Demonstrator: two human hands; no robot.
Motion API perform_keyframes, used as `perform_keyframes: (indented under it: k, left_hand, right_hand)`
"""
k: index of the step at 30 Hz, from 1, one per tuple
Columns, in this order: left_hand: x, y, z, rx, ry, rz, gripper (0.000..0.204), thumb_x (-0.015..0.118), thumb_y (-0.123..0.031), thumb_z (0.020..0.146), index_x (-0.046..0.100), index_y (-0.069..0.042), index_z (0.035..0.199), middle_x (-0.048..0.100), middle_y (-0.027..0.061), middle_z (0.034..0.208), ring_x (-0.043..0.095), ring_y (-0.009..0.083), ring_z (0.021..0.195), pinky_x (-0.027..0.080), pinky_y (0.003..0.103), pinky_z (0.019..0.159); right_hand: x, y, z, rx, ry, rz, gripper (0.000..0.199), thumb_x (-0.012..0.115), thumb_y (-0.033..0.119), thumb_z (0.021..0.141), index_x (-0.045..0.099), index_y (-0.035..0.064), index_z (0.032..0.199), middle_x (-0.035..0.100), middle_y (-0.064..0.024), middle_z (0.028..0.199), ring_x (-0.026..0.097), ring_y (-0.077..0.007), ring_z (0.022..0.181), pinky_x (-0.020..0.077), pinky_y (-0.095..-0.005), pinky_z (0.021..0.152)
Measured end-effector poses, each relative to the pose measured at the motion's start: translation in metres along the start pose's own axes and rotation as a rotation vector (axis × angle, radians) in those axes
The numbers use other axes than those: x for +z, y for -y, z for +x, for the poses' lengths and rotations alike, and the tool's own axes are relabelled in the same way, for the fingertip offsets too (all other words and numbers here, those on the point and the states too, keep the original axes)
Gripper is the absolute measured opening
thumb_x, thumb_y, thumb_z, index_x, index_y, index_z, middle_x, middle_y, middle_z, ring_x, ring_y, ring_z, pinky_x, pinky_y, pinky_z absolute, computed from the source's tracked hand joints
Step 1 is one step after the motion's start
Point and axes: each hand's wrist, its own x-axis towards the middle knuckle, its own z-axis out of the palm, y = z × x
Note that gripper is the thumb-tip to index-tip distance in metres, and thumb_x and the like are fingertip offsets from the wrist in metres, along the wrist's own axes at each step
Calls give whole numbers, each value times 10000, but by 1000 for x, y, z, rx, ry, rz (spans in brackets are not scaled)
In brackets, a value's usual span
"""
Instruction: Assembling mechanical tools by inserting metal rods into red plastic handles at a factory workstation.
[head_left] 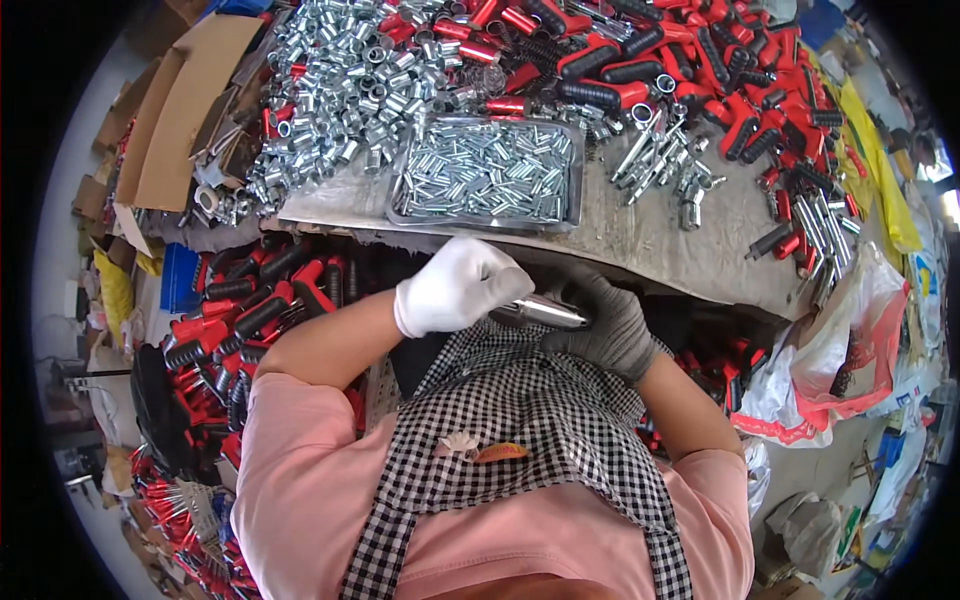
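My left hand (462, 287), in a white glove, is closed in a pinch at one end of a shiny tapered metal tube (554, 313). My right hand (612, 328) wears a dark grey glove and curls round the tube's other end. The tube lies nearly level in front of my checked apron, just below the bench's near edge; part of it is hidden by the fingers. Beyond the hands, a shallow metal tray (482, 223) full of small metal pins (485, 170) stands on the bench.
Silvery metal sleeves (340, 90) lie heaped at the back left of the bench (640, 245). Red-and-black handles (735, 75) pile up at the right, near loose metal rods (650, 150). More handles (235, 310) fill the space below left. Plastic bags (840, 350) hang at right.
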Motion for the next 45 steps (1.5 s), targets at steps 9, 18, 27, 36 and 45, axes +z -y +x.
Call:
perform_keyframes:
  k: [9, 18, 27, 36, 45]
  left_hand:
    - [0, 18, 0, -38, -52, -71, 393, 447, -250, 998, 718, 25, 925, 636, 84, 672, 560, 128, 570, 464, 286, 560]
    - [10, 7, 19, 133, 12, 102, 277, 508, -189, 938, 698, 3, 878, 653, 166, 754, 654, 292, 712, 503, 360, 639]
    - [17, 12, 23, 126, -42, 132, 326, 440, -182, 958, 674, 18, 852, 642, 142, 688, 593, 231, 544, 462, 325, 542]
    - [-36, 9, 72, 453, -106, 850, 174, 563, -185, 871, 644, -34, 906, 658, 146, 888, 637, 335, 763, 526, 401, 696]
    - [-51, 45, 99, -34, -352, 1012, 234, 508, -41, 832, 604, -27, 1045, 657, 236, 864, 644, 403, 821, 522, 469, 736]
  right_hand:
    - [-11, 12, 7, 299, 169, -22, 645, 912, 207, 636, 645, 0, 1185, 706, -96, 1049, 651, -140, 986, 523, -298, 886]
    - [4, -1, 18, 423, 222, -1, 714, 888, 274, 634, 606, 34, 1245, 694, -153, 1081, 681, -233, 966, 537, -328, 886]
    - [1, 2, 15, 358, 149, -1, 648, 862, 340, 684, 632, 20, 1199, 707, -155, 1043, 687, -199, 968, 539, -298, 869]
    - [-14, -8, 21, 248, 26, 207, 451, 778, 190, 827, 637, -6, 1209, 707, -82, 1044, 635, -123, 959, 517, -295, 860]
    - [-25, 1, 6, 216, -65, -75, 390, 737, 210, 834, 661, 52, 1182, 737, -77, 963, 695, -146, 904, 537, -282, 827]
